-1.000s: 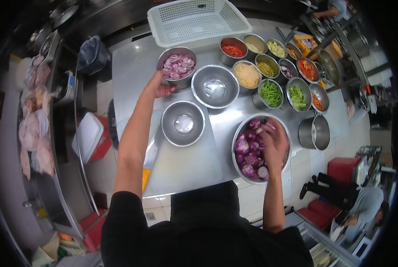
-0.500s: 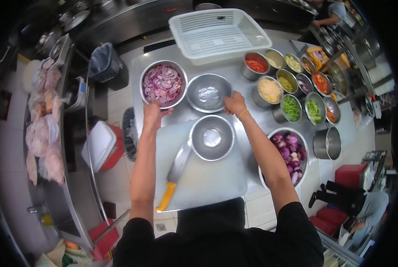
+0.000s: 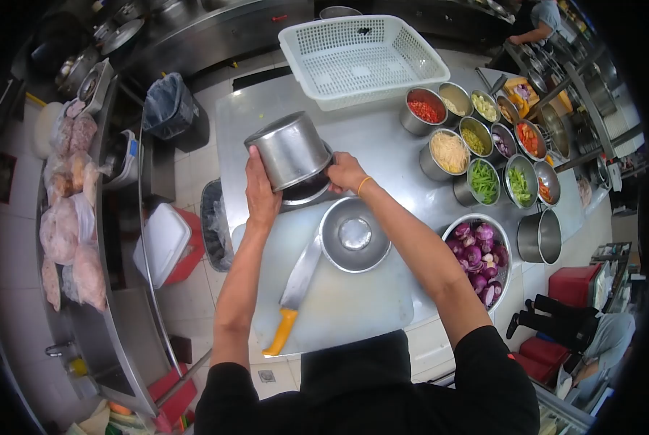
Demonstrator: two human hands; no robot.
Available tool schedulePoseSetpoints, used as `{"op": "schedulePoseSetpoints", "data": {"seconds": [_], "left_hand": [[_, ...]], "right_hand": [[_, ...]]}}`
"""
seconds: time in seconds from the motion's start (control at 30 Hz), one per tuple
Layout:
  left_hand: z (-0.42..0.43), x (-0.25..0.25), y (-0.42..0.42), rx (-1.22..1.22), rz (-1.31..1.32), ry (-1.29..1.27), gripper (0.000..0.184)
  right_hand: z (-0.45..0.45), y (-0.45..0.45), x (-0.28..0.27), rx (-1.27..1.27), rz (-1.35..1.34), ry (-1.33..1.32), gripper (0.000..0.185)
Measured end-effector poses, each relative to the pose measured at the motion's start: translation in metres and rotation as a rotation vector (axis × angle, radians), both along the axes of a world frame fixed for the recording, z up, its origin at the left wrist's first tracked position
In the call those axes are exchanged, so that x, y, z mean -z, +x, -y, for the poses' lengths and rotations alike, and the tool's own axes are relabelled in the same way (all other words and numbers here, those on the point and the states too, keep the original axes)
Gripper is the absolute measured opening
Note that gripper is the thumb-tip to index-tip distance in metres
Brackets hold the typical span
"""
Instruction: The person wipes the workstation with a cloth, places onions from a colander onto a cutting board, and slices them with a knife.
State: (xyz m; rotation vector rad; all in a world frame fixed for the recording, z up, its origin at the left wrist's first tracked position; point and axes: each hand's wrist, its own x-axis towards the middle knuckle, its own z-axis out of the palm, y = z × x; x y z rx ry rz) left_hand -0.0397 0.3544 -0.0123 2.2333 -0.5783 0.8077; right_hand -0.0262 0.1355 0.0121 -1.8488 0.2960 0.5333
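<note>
My left hand [image 3: 262,187] is closed around the side of a steel pot [image 3: 289,151], which is tipped nearly upside down, its mouth facing down and right. Under it, mostly hidden, is a second steel bowl [image 3: 307,197]; my right hand [image 3: 347,174] grips its right rim. Sliced red onion no longer shows, hidden by the tilted pot. Nearer me, another steel bowl [image 3: 339,254] sits on the white cutting board [image 3: 353,312]. Left of that bowl lies a knife [image 3: 300,279] with a yellow handle.
A white perforated basket [image 3: 317,90] stands at the table's far side. Several steel pots of cut vegetables, such as green pieces [image 3: 484,183], are grouped at right. A colander of whole red onions [image 3: 476,261] sits by my right arm. A bin [image 3: 171,109] stands left.
My left hand has lifted the pot of sliced onion off the table and turned it over above the middle bowl. My right hand still holds that bowl, which is shifted left.
</note>
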Motion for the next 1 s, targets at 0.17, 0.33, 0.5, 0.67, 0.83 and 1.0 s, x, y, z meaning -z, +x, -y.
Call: {"op": "schedulePoseSetpoints", "data": {"seconds": [0.17,0.33,0.5,0.67,0.83,1.0], "left_hand": [[-0.002,0.006,0.003,0.045,0.052,0.054,0.105],[0.003,0.003,0.011,-0.068,0.163,-0.017,0.101],[0.008,-0.018,0.012,-0.1,-0.092,-0.358,0.095],[0.002,-0.021,0.014,-0.113,-0.229,-0.525,0.087],[-0.003,-0.025,0.018,-0.12,-0.37,-0.753,0.082],[-0.016,-0.041,0.028,0.065,-0.882,-1.144,0.045]], "right_hand": [[0.009,0.002,0.013,-0.013,-0.028,-0.008,0.023],[0.013,-0.001,0.006,-0.071,0.019,-0.075,0.025],[0.016,-0.008,0.019,-0.071,0.222,-0.279,0.034],[0.01,-0.02,0.024,0.025,0.525,-0.459,0.042],[-0.006,-0.016,0.017,0.128,1.014,-0.386,0.035],[-0.044,-0.023,-0.057,-0.064,1.256,-0.188,0.042]]}}
